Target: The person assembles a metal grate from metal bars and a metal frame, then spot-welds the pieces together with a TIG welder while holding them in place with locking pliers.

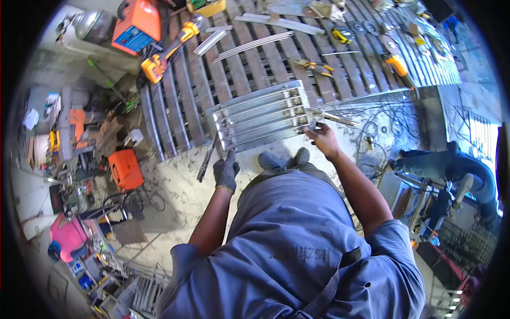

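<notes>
A rectangular grey metal panel (255, 133) with several parallel thin rods across it is in front of me, its far side over the slatted bench. My left hand (226, 173), in a dark grey glove, is closed at its near left corner, thumb up along the edge. My right hand (325, 141), bare, pinches the near right corner. A plier-like clamp (206, 161) hangs at the panel's left edge, beside my left hand. Another plier-like clamp (337, 117) sticks out from the right edge, just above my right hand.
On the slatted metal bench (180, 101) lie metal strips (254, 46), pliers (313, 66), a tape measure (341, 35) and yellow angle grinders (155, 68). An orange welding machine (136, 26) stands at the back left. Cables (393, 125) cover the floor at right, near another person (462, 170).
</notes>
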`<state>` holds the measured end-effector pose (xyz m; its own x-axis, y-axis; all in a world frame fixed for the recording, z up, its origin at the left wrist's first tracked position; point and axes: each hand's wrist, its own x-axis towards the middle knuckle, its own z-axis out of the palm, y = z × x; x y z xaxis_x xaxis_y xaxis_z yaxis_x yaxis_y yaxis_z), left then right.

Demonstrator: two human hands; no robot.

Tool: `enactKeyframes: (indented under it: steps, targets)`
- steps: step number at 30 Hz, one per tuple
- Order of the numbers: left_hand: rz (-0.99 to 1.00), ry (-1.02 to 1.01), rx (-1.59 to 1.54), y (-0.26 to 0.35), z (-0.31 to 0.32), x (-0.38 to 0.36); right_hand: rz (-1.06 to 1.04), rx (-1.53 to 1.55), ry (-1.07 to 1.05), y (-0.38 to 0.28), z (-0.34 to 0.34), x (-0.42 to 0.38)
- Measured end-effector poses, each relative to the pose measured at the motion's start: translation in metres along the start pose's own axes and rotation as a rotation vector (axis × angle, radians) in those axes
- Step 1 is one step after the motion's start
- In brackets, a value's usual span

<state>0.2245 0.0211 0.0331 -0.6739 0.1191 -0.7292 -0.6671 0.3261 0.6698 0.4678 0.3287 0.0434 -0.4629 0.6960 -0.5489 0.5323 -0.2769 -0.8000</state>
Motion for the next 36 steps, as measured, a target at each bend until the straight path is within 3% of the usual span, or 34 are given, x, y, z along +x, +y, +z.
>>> enactKeyframes:
  steps: [1, 3, 7, 10, 16, 21, 25, 28, 30, 31, 32, 33, 35, 36]
  targets:
    - [0.055, 0.008, -0.107, 0.0, 0.005, 0.007, -0.004, 0.002, -0.072, -0.002, 0.004, 0.009]
    - [0.124, 0.006, -0.262, 0.011, 0.019, 0.011, -0.062, -0.002, -0.023, -0.01, 0.018, 0.017]
    - [0.105, 0.166, -0.247, 0.01, 0.044, 0.024, -0.001, -0.028, -0.114, -0.027, 0.024, 0.029]
    - [0.195, 0.163, -0.228, 0.004, 0.046, 0.025, 0.041, -0.066, -0.07, -0.03, 0.028, 0.029]
    - [0.436, 0.319, 0.14, -0.018, 0.045, 0.05, 0.003, -0.21, 0.012, -0.039, 0.042, 0.028]
    - [0.352, 0.329, 0.201, -0.023, 0.044, 0.061, 0.158, -0.369, 0.003, -0.047, 0.038, 0.027]
    - [0.275, 0.304, 0.171, 0.002, 0.05, 0.038, -0.076, -0.31, -0.011, -0.042, 0.036, 0.025]
    - [0.495, 0.363, 0.33, -0.035, 0.04, 0.075, -0.19, -0.298, -0.075, -0.049, 0.028, 0.022]
    - [0.561, 0.322, 0.344, -0.042, 0.03, 0.073, -0.104, -0.283, -0.125, -0.052, 0.022, 0.017]
    - [0.552, 0.286, 0.33, -0.046, 0.019, 0.061, 0.015, -0.286, -0.147, -0.048, 0.016, 0.015]
    - [0.543, 0.251, 0.315, -0.05, 0.009, 0.049, -0.057, -0.25, -0.194, -0.012, 0.008, 0.029]
    - [0.515, 0.217, 0.314, -0.048, -0.002, 0.022, 0.033, -0.285, -0.272, 0.002, -0.002, 0.031]
    - [0.569, 0.136, 0.594, -0.057, -0.037, -0.011, 0.239, -0.427, -0.379, 0.052, -0.022, 0.046]
    - [0.503, 0.062, 0.685, -0.055, -0.053, -0.035, 0.257, -0.357, -0.544, 0.115, -0.044, 0.073]
